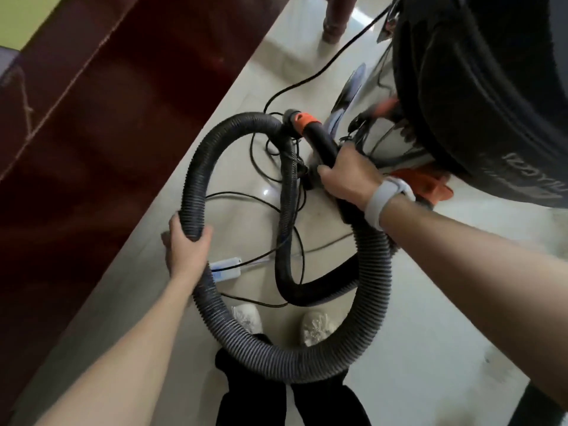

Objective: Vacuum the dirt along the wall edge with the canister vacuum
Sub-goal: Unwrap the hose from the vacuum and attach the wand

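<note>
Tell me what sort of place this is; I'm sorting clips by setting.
Probably a room in a home or office: glossy pale floor tiles, a dark red wooden wall panel, a turned furniture leg, and a canister vacuum with loose cords.

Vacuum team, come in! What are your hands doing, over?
Left hand grips ribbed hose. Right hand grips black hose end by canister. Hose looped, not at wall yet. Power cord tangled on floor underfoot.

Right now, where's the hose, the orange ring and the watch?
hose [196,192]: head view, ribbed left curve.
orange ring [307,120]: head view, collar on hose end.
watch [388,200]: head view, grey band.
</note>
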`<state>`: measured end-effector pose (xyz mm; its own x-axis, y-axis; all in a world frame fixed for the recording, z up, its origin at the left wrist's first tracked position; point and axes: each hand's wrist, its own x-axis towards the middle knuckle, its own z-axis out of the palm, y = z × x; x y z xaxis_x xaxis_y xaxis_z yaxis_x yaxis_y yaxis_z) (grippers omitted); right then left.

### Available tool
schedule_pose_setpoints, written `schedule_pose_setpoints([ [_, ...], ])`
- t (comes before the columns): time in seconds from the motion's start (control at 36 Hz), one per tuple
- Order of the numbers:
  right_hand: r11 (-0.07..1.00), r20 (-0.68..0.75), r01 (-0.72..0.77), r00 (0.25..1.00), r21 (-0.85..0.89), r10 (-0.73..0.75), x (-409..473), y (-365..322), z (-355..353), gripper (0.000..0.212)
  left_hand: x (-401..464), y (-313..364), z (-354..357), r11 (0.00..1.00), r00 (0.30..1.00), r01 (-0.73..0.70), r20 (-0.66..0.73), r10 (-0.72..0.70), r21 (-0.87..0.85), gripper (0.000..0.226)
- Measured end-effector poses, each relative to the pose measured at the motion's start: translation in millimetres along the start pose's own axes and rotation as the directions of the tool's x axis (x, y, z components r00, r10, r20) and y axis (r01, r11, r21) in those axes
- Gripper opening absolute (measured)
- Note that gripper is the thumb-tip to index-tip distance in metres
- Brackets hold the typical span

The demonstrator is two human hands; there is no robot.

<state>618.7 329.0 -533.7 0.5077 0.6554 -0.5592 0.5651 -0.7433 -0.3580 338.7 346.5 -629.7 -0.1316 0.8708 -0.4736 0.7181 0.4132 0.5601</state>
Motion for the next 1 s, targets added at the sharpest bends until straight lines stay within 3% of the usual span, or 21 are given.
schedule_pose_setpoints([
  [0.06,1.000,0.020,-0.017,1.000,-0.026,0.017,11,-5,-3,0.050,-17,5,1,0.995,0.995,-0.099,0.034,0.098,0.006,0.051],
  [0.14,0.999,0.052,-0.020,0.998,-0.037,0.022,22,-14,-7,0.056,-50,-1,-2,0.995,0.982,-0.096,0.163,0.096,-0.013,0.054],
  [0.33,0.989,0.227,0.104,0.971,-0.105,-0.078,24,-36,-7,0.031,-117,-18,-15,0.992,0.913,-0.098,0.404,0.059,0.078,0.057],
  [0.5,0.990,0.430,0.121,0.892,0.068,-0.139,14,-27,-30,0.018,-118,-18,-30,0.995,0.919,-0.077,0.392,0.045,0.065,0.055],
  [0.61,0.980,0.505,0.200,0.848,-0.025,-0.160,-2,-24,-42,0.023,-111,-5,-39,0.983,0.920,0.052,0.391,0.021,-0.175,0.043],
  [0.72,0.953,0.493,0.276,0.850,-0.122,-0.183,-21,-20,-48,0.025,-92,32,-29,0.909,0.897,0.228,0.438,-0.057,-0.348,0.031],
  [0.78,0.950,0.476,0.281,0.860,-0.138,-0.185,-30,-13,-50,0.028,-77,50,-21,0.886,0.890,0.279,0.447,-0.093,-0.371,0.055],
  [1.0,0.959,0.306,0.248,0.931,-0.139,-0.197,-72,14,-29,0.045,-47,90,4,0.952,0.892,0.185,0.449,-0.059,-0.243,0.067],
])
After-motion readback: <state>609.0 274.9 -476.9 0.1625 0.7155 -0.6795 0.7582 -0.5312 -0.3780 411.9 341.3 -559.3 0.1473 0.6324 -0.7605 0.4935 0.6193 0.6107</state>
